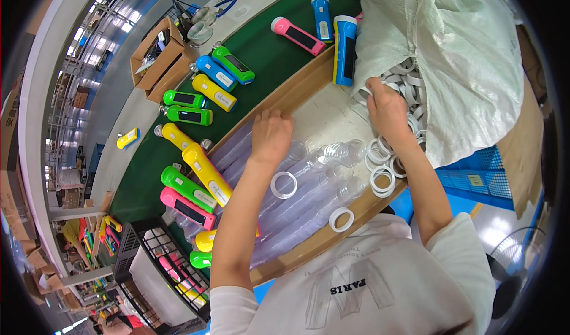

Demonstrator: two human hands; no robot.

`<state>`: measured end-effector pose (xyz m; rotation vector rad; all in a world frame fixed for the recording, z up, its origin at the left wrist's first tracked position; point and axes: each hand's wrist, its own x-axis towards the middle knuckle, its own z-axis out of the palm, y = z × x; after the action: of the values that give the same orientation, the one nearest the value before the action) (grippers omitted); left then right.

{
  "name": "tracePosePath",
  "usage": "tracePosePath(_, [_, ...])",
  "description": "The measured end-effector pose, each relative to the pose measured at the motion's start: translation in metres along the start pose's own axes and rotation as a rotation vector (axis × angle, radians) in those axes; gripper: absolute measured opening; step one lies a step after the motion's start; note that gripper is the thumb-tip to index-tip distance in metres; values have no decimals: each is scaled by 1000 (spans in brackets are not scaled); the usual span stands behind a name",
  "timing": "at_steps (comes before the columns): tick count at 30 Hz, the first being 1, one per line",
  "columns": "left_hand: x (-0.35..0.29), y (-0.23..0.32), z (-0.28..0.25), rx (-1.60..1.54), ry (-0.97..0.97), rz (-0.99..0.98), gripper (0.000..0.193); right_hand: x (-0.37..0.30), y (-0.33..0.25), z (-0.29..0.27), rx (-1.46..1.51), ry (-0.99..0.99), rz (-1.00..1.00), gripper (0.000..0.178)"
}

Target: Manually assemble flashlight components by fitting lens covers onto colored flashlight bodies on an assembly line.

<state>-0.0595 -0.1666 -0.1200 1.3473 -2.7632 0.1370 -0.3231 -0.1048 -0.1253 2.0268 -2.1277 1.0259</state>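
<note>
My left hand [272,135] is closed, its fingers curled down at the far wall of a shallow cardboard tray [309,89]; what they hold, if anything, is hidden. Beneath and beside it lie stacks of clear plastic discs in thin bags [297,201]. My right hand [387,110] is closed at the mouth of a white woven sack [457,56], among many loose white rings [409,89]. I cannot make out what its fingertips pinch. More white rings [383,181] lie at the tray's right end. Single rings rest on the bagged stacks [284,185] and by the near wall [341,219].
Blue, green, yellow and pink flashlights [215,91] lie on the green belt [270,53] beyond the tray. A blue and yellow flashlight [344,50] leans on the tray's far wall. An open carton [163,59], black crate [160,275] and blue basket [475,178] stand around.
</note>
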Motion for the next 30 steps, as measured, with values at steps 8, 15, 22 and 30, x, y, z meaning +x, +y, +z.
tracePosePath(8, [3,-5,-3,32,12,17,12,0,-67,-13,1365,-532,775,16])
tracePosePath(15, [5,-21,-49,-1108,228,-363,16,6,-76,13,1898,-581,737,21])
tracePosePath(22, [54,-1,-34,-1015,216,-272,29,8,-72,30,2127,-560,990,39])
tracePosePath(30, [119,-95,28,100,-23,-633,54,9,-69,30,2101,-480,1106,41])
